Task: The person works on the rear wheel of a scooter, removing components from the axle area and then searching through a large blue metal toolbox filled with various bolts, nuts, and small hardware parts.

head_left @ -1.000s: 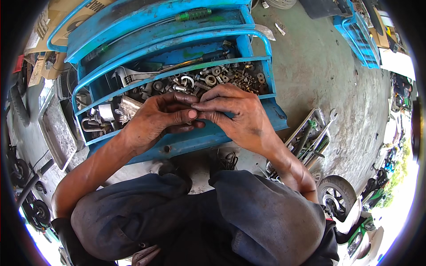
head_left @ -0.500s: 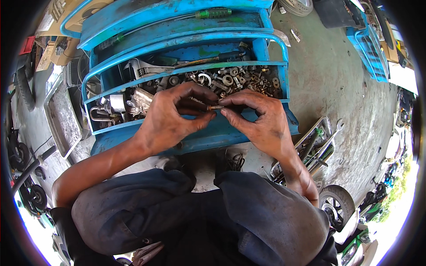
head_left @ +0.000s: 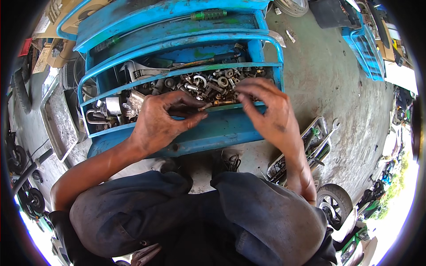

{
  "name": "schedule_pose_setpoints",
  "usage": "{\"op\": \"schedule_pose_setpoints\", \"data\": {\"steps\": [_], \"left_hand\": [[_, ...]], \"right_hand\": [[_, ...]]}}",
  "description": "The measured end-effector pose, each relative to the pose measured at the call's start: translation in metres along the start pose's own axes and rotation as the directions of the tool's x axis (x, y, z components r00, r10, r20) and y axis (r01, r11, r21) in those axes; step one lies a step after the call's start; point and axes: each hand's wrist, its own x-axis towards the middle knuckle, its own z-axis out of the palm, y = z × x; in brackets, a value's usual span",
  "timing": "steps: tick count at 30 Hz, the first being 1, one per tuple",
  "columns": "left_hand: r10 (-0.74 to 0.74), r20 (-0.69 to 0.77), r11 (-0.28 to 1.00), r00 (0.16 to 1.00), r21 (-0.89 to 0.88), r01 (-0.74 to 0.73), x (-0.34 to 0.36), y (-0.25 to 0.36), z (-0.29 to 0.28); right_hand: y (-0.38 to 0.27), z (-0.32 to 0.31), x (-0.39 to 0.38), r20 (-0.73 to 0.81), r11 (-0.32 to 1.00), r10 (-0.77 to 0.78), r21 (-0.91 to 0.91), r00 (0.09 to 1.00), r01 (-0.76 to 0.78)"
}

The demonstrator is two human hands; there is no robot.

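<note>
My left hand pinches a small brownish bolt between thumb and fingertips, with its free end pointing right. The bolt is held just above the front edge of a blue metal toolbox. To the right, my right hand hovers over the box's front tray, thumb and fingers slightly apart, and I see nothing held in them. Beneath and between the hands lies a heap of loose bolts, nuts and washers. My right fingers hide some of that hardware at the tray's right end.
Behind the heap, an adjustable wrench lies in the middle tray. A green-handled screwdriver rests in the upper tray. Metal parts fill the tray's left end. A tool tray with a spanner stands right, a metal pan left.
My hands have come apart: the right one has let go of the bolt's end and moved slightly right. The bolt stays in my left hand, which has shifted a little left.
</note>
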Motion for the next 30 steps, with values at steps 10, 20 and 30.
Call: {"op": "schedule_pose_setpoints", "data": {"steps": [10,20,30], "left_hand": [[-0.048,-0.075,0.997,0.996,-0.055,0.044,0.001,-0.019,-0.001],[-0.046,-0.063,0.998,0.997,-0.038,0.044,0.004,-0.019,-0.001],[-0.067,-0.036,0.997,0.997,-0.038,0.065,0.004,-0.021,-0.002]], "right_hand": [[0.026,-0.005,-0.009,-0.009,0.817,-0.019,-0.577,1.0,0.01],[0.04,-0.019,0.005,-0.075,0.751,0.127,-0.644,0.989,-0.145],[0.048,-0.014,0.014,0.018,0.663,-0.003,-0.748,1.0,0.015]]}}
